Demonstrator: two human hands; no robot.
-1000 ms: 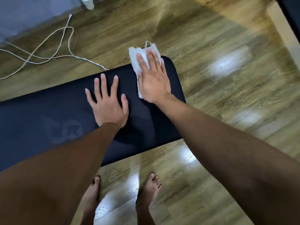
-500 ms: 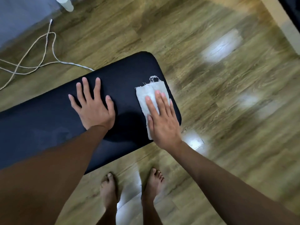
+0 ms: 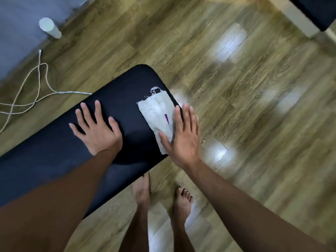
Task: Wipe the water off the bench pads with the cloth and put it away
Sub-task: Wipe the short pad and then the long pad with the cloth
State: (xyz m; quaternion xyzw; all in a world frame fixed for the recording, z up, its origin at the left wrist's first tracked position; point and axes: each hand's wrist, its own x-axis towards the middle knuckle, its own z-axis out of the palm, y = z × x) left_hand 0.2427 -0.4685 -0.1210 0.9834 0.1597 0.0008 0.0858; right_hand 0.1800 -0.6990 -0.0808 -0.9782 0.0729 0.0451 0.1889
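**White cloth lies at the rounded end of the dark bench pad, right hand half over it**

The frayed white folded cloth lies flat on the dark navy padded bench pad, close to the pad's rounded end and near its right edge. Loose threads curl from the cloth's far end, and a small purple mark shows on its surface beside the fingers.

The right hand lies over the cloth's right and near part with its fingers straight and together, the thumb spread onto the cloth's near portion. Its outer fingers reach past the pad's edge, over the floor. The hand is blurred, so whether the palm presses down or merely rests cannot be told.

The left hand lies flat on the bare pad, well to the left of the cloth, fingers spread and straight, holding nothing. The two hands are apart, with a stretch of dark padding between them.

Below the pad's near edge stand the person's two bare feet on the glossy wood-grain plank floor, which carries bright patches of reflected light. On the floor to the far left a white twisted cord loops about, and beyond it stands a white cylindrical post next to a grey-blue wall.
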